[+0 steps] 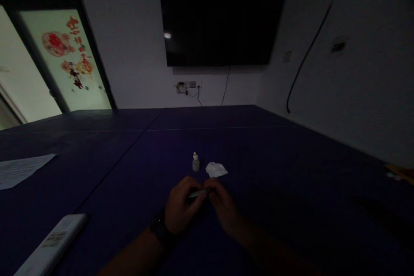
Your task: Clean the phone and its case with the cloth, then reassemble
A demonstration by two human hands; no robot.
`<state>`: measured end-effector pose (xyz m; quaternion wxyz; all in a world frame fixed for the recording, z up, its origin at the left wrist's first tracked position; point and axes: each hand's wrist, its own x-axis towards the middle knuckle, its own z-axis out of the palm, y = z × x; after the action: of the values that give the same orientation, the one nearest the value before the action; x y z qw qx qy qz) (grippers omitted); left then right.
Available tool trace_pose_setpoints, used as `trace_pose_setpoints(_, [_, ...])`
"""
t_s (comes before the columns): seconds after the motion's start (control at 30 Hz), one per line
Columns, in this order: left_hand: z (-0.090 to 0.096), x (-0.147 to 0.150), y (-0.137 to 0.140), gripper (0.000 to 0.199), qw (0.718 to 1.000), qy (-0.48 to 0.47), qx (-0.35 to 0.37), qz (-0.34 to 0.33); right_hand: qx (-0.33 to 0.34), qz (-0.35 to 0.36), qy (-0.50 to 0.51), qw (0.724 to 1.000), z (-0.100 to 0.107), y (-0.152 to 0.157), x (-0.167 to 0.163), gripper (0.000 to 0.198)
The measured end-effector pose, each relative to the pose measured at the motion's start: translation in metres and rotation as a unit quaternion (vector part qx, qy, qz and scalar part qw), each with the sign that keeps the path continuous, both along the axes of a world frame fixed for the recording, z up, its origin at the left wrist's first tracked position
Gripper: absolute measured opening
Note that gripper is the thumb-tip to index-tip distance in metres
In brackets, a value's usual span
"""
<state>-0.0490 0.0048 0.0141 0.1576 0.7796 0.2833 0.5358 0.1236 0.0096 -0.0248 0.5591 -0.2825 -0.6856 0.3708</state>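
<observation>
Slim pale object (196, 193) is pinched between the curled fingers and thumb of the left hand (181, 208), while the right hand (224, 208) closes its fingertips on the darker end, over a blue bench (129, 207) near a dropper bottle (196, 164) and crumpled tissue (216, 169).

held item (197, 192) partly hidden, paper (24, 170) cropped
</observation>
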Motion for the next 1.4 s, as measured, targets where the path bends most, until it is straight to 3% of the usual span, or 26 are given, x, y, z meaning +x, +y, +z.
trace_pose_setpoints(0.2, [-0.009, 0.004, -0.005, 0.020, 1.000, -0.031, -0.002, -0.004, 0.012, 0.023, 0.012, 1.000, 0.001, 0.000, 0.000, 0.042])
trace_pose_setpoints(0.57, [-0.009, 0.005, -0.010, 0.019, 1.000, -0.014, 0.023, 0.012, 0.014, -0.002, -0.014, 1.000, 0.005, -0.009, -0.005, 0.040])
trace_pose_setpoints(1.0, [-0.010, 0.003, -0.009, 0.013, 0.998, 0.032, 0.045, 0.026, 0.142, -0.046, -0.102, 0.984, 0.006, -0.012, 0.002, 0.021])
trace_pose_setpoints(1.17, [-0.008, 0.004, -0.012, 0.008, 0.996, 0.047, 0.069, 0.013, 0.149, -0.057, -0.105, 0.982, 0.003, -0.015, 0.000, 0.021])
trace_pose_setpoints(1.4, [-0.007, 0.004, -0.012, 0.014, 0.999, 0.018, 0.041, -0.004, 0.162, -0.040, -0.104, 0.980, 0.000, -0.013, -0.001, 0.024])
